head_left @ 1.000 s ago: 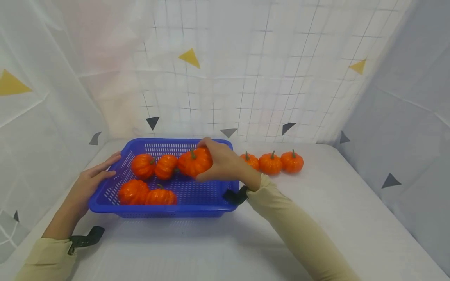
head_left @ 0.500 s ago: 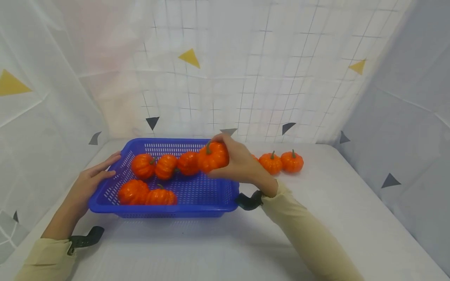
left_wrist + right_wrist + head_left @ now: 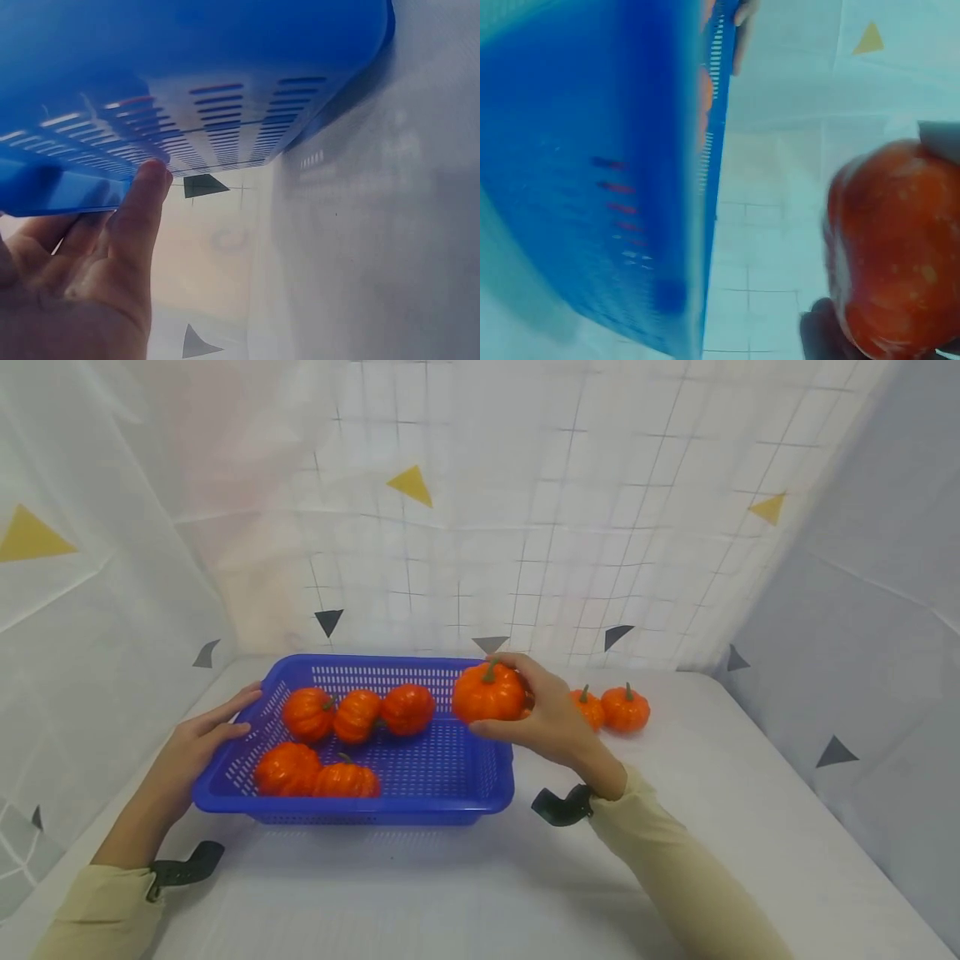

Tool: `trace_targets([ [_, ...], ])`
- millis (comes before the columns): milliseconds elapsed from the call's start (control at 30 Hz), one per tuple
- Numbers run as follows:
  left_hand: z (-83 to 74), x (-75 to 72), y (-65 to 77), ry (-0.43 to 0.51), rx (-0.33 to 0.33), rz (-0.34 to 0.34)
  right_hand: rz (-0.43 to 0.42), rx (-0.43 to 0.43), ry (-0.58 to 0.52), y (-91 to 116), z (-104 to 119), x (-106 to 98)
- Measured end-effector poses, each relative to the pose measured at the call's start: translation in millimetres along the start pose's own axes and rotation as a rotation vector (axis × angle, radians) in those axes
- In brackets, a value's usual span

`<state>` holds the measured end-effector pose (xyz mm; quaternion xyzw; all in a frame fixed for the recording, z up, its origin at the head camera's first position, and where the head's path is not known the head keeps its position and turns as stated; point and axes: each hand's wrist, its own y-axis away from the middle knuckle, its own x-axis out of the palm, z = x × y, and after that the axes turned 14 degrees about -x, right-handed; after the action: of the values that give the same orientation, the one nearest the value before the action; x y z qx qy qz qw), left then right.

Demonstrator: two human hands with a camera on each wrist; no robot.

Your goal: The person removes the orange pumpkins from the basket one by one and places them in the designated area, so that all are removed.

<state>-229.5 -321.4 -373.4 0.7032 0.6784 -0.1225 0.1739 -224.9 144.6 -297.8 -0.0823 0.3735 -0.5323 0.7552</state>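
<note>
In the head view, my right hand (image 3: pixel 553 717) grips a small orange pumpkin (image 3: pixel 486 695) with a green stem, thumb in front and fingers behind. That pumpkin is held up over the right end of a blue slotted plastic basket (image 3: pixel 352 805). The right wrist view shows the same pumpkin (image 3: pixel 896 247) close up, beside the basket's wall. My left hand (image 3: pixel 187 752) touches the basket's left side with fairly straight fingers. In the left wrist view its thumb (image 3: pixel 139 217) lies against the slotted wall. Several pumpkins (image 3: pixel 308 714) lie inside the basket, in its left and middle parts.
On the white table (image 3: pixel 360 893), right of the basket, a pumpkin (image 3: pixel 626 709) stands upright beside another pumpkin (image 3: pixel 589 708). A bit of orange shows behind my right hand. White sheeting (image 3: pixel 480 568) encloses the back and sides.
My right hand has moved right with the pumpkin, from above the basket's middle to its right rim. The pumpkin that it partly covered now shows fully. My left hand has stayed put.
</note>
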Motion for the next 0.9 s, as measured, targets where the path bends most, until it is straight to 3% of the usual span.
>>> trace_targets([
  [300,-0.5,-0.4,-0.7,0.0,0.009,-0.008,-0.1,0.037,0.095,17.9,-11.1,-8.4],
  [900,-0.7,0.4,0.6,-0.01,0.007,-0.008,-0.136,0.14,0.21,46.8,-47.5,-21.5],
])
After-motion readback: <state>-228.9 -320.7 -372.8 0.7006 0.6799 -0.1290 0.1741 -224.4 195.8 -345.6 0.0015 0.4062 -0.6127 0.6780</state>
